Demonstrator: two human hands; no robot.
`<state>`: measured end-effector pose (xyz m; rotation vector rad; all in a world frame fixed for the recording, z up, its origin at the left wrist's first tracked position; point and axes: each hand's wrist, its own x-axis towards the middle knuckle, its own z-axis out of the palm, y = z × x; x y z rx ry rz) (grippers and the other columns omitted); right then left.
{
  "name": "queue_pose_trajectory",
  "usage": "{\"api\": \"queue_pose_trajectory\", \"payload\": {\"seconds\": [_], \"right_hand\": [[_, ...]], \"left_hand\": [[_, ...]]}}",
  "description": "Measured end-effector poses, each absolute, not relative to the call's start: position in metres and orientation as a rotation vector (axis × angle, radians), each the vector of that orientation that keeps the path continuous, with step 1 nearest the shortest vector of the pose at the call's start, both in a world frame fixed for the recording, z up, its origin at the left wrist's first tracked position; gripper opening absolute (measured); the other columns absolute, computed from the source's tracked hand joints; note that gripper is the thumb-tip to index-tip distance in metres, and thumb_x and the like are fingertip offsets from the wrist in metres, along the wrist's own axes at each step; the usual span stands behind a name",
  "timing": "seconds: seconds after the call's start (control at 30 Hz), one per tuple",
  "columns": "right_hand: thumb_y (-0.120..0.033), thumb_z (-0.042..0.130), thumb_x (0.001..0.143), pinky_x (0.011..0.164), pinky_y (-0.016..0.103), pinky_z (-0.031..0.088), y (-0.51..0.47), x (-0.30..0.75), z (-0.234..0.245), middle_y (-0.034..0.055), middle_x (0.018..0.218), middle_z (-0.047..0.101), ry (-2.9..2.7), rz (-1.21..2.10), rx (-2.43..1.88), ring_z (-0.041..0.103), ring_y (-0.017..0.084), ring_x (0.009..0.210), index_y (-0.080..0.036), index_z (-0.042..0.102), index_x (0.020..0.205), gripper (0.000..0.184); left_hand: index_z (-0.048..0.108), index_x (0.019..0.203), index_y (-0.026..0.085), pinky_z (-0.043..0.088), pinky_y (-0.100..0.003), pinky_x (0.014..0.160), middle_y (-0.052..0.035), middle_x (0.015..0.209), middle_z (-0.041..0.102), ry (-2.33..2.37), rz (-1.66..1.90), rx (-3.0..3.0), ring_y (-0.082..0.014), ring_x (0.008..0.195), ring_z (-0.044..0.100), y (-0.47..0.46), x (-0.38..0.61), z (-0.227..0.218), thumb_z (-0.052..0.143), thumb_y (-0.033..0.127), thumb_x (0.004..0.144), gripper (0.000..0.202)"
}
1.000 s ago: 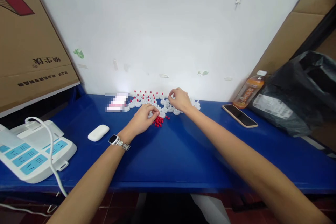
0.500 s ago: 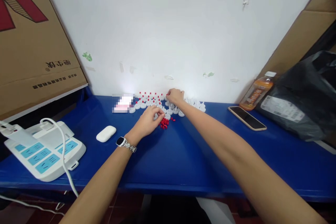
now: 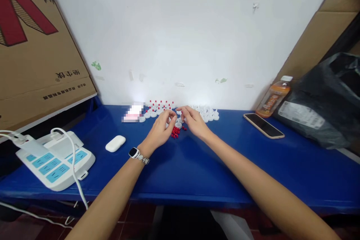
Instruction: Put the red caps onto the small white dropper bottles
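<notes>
Both my hands meet over the blue table point(image 3: 197, 168) near the wall. My left hand point(image 3: 160, 131), with a watch on its wrist, has its fingertips pinched together beside a small pile of red tips point(image 3: 176, 132). My right hand point(image 3: 194, 122) is curled with fingers pinched close to the left fingertips. What each pinch holds is too small to name. A white cap point(image 3: 178, 125) lies between the two hands. Behind the left hand stand white caps with red tips point(image 3: 159, 107) in rows, and behind the right hand lie plain white caps point(image 3: 206, 112).
A white earbud case point(image 3: 115, 143) and a white power strip with cables point(image 3: 56, 157) lie at the left. A phone point(image 3: 263, 125), an orange drink bottle point(image 3: 272, 97) and a black bag point(image 3: 323, 105) are at the right. Cardboard boxes point(image 3: 36, 45) lean at both sides.
My right hand has drawn back from the caps at the wall toward my left hand. Both hands are now pinched together just above the red pile.
</notes>
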<state>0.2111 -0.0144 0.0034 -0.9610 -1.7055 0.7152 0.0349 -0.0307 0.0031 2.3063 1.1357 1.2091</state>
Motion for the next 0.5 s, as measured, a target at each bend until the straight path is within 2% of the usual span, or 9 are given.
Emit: {"api": "queue_pose_trajectory", "payload": {"seconds": [0.1, 0.23, 0.4, 0.5], "right_hand": [[-0.050, 0.039, 0.099, 0.066, 0.027, 0.042, -0.030, 0.210, 0.000, -0.0054, 0.067, 0.053, -1.632, 0.921, -0.929, 0.053, 0.014, 0.066, -0.026, 0.054, 0.117, 0.033], [-0.040, 0.044, 0.096, 0.061, 0.026, 0.040, -0.039, 0.208, 0.000, -0.0083, 0.060, 0.049, -1.570, 1.096, -0.883, 0.050, 0.014, 0.059, -0.028, 0.046, 0.119, 0.026], [-0.028, 0.043, 0.091, 0.058, 0.026, 0.038, -0.044, 0.209, 0.002, -0.0091, 0.057, 0.048, -1.595, 1.124, -0.845, 0.047, 0.014, 0.054, -0.028, 0.044, 0.117, 0.026], [-0.025, 0.041, 0.091, 0.060, 0.027, 0.039, -0.046, 0.213, 0.003, -0.0088, 0.058, 0.048, -1.671, 1.028, -0.862, 0.048, 0.015, 0.055, -0.028, 0.044, 0.117, 0.026]], "left_hand": [[0.051, 0.100, 0.022, 0.045, -0.033, 0.081, -0.0034, 0.095, 0.063, 1.062, 1.107, 2.361, -0.0178, 0.086, 0.059, -0.037, 0.040, 0.003, 0.040, 0.041, 0.104, 0.022], [0.047, 0.096, 0.022, 0.045, -0.035, 0.081, -0.0034, 0.092, 0.062, 1.060, 0.992, 2.414, -0.0192, 0.086, 0.059, -0.044, 0.042, 0.005, 0.033, 0.041, 0.106, 0.025], [0.046, 0.093, 0.022, 0.043, -0.034, 0.079, -0.0030, 0.090, 0.060, 0.941, 0.901, 2.484, -0.0182, 0.082, 0.057, -0.046, 0.045, 0.005, 0.029, 0.037, 0.107, 0.028], [0.044, 0.083, 0.021, 0.040, -0.032, 0.072, -0.0009, 0.079, 0.054, 0.926, 1.001, 2.405, -0.0164, 0.073, 0.052, -0.041, 0.044, 0.004, 0.027, 0.039, 0.107, 0.033]]}}
